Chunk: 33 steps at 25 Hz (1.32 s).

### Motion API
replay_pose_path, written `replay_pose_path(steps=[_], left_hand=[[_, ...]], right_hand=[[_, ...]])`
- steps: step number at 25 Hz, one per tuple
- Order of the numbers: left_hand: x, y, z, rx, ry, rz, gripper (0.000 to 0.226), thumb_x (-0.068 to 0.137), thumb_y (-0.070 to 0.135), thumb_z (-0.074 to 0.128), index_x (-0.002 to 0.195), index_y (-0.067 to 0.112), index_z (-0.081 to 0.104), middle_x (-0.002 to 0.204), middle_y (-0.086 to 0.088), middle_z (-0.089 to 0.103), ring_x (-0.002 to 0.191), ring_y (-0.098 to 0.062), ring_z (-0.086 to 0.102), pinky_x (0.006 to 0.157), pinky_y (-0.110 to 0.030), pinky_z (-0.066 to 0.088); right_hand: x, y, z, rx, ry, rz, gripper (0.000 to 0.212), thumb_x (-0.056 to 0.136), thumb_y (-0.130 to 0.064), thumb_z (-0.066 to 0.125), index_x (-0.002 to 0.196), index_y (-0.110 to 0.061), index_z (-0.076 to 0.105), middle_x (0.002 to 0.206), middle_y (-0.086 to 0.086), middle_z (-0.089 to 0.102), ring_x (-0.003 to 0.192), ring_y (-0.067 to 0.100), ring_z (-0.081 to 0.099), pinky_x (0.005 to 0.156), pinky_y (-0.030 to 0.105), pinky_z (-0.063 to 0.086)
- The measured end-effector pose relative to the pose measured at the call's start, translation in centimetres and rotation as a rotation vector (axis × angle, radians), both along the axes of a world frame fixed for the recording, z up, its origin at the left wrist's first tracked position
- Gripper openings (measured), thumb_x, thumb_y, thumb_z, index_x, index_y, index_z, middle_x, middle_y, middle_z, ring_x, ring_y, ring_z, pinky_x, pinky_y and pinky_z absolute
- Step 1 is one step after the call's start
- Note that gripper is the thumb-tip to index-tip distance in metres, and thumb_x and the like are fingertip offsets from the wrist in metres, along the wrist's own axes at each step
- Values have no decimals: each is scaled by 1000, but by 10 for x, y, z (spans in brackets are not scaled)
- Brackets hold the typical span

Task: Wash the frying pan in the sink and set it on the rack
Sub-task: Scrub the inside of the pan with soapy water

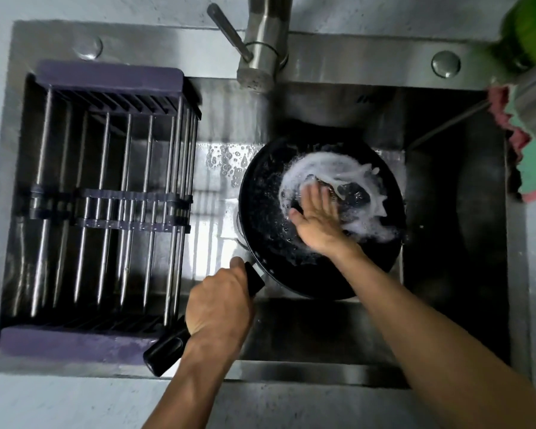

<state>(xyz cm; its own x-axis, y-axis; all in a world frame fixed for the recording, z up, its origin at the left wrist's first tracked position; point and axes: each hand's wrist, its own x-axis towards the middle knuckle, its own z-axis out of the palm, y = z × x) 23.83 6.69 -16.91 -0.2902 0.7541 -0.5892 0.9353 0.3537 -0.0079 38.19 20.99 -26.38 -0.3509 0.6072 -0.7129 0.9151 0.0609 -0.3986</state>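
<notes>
Nearest the camera, the left hand (218, 301) is wrapped around the black plastic handle (167, 351) of the pan, fingers curled tight under it and thumb laid along the top, the handle's butt end poking out over the front rim of the steel sink (322, 371). Follow that handle up and there is the round black frying pan (260, 205), down in the sink basin and resting on its wet floor, right of the rack. Inside the pan, the right hand (317, 218) lies flat, fingers straight and held close together, thumb out to the side, pressing on something dark under the fingertips; what it is, I cannot tell. A swirl of white soap foam (365, 181) rings the hand across the pan's floor. Left of the pan, a purple-framed dish rack with steel bars (106, 193) sits across the left part of the sink, nothing on it. Further back, the brushed steel tap (265, 41) stands over the basin, its lever angled to the left. At the far right edge, a pink and green cloth (529, 159) hangs over the sink rim.
</notes>
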Motion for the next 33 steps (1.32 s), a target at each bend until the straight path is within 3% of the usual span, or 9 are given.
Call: replay_pose_path(steps=[4,8,11,13,17,21,25,29,33], left_hand=[[0,1,1,-14,-10,25,20,93,20,53,111,22,44,97,0,65,87,-23,67,59,-30,39],[1,2,3,-28,-5,21,24,91,18,54,113,22,44,98,0,65,89,-23,67,60,-30,39],[0,4,4,-31,-7,25,25,91,19,53,113,21,43,101,-1,65,92,-24,66,62,-31,39],[0,2,5,-35,-13,30,25,91,20,54,113,21,43,102,-1,65,93,-24,66,62,-31,39],[0,1,2,-23,-17,24,24,91,18,54,113,21,44,99,-1,65,90,-24,67,61,-31,39],[-2,2,-1,-15,-6,15,25,93,21,52,117,21,43,104,-2,65,94,-24,66,66,-32,43],[0,0,1,-18,-12,4,25,93,20,53,117,21,44,102,-1,65,93,-23,67,63,-31,39],[-1,0,0,-14,-2,3,24,93,20,54,116,20,44,100,-1,66,90,-23,67,61,-31,39],[0,2,2,-26,-9,37,24,93,20,58,114,19,46,95,-1,65,85,-23,66,58,-31,39]], right_hand=[[26,-33,-3,-69,306,379,62,109,-41,29,159,-32,-7,164,-10,-21,150,10,-23,120,30,-18],[32,10,-20,140,-275,-102,52,105,-41,30,149,-15,35,155,12,35,148,36,22,120,49,8],[-26,-13,-11,55,200,208,65,105,-22,39,161,-20,6,166,-1,-15,152,21,-21,120,36,-21],[14,-15,-9,75,391,449,72,106,-19,41,157,-32,-8,164,-7,-21,150,12,-23,120,32,-20],[28,17,-19,78,-160,-182,51,106,-38,34,154,-24,27,162,8,29,148,31,26,122,52,19],[-43,-9,-4,57,349,64,68,108,-31,38,160,-30,-6,160,-10,-29,148,14,-25,113,29,-27],[-3,17,-10,50,-36,-179,64,108,-46,26,158,-35,-11,169,-1,-5,154,28,5,122,54,7],[-27,17,-3,89,220,87,61,108,-44,25,158,-34,-9,165,-6,-24,153,19,-14,125,51,-1],[49,-5,14,-69,-116,9,58,108,-50,19,159,-36,-4,163,-9,-26,154,24,-10,124,53,-1]])
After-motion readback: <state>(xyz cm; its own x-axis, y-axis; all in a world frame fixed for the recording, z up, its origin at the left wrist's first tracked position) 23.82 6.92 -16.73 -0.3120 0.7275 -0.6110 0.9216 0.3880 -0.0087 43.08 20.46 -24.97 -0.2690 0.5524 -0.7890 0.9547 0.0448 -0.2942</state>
